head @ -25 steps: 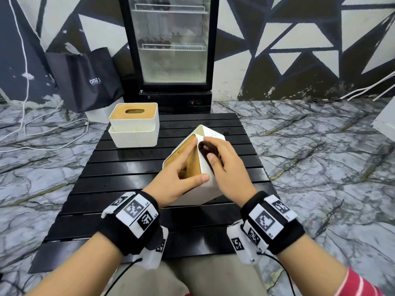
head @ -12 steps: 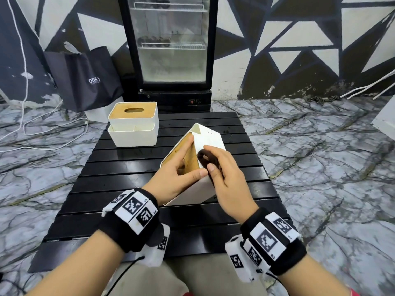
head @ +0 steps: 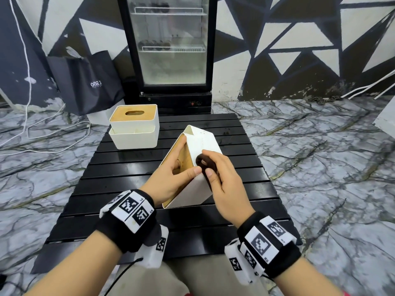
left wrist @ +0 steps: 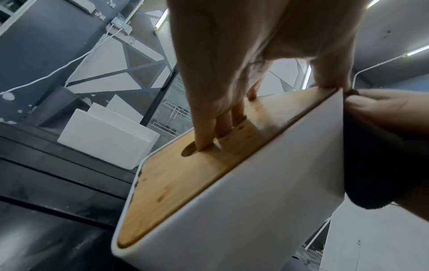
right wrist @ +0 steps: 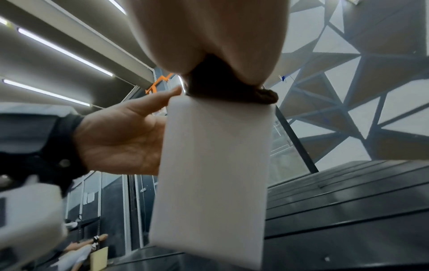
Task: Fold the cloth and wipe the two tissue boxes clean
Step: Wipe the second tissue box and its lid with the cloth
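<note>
A white tissue box with a wooden lid stands tipped on edge on the black slatted table. My left hand grips it, fingers hooked into the lid slot and thumb on the upper edge. My right hand holds a folded dark brown cloth and presses it against the box's white side. A second white tissue box with a wooden lid stands upright at the table's far left.
Behind the table stands a glass-door fridge. A dark paper bag leans on the wall at left, with white cables on the marble floor. A white object sits at the right edge.
The right hand with the cloth has slid down the white side toward me. The tipped box has shifted slightly, and the left hand keeps its grip.
</note>
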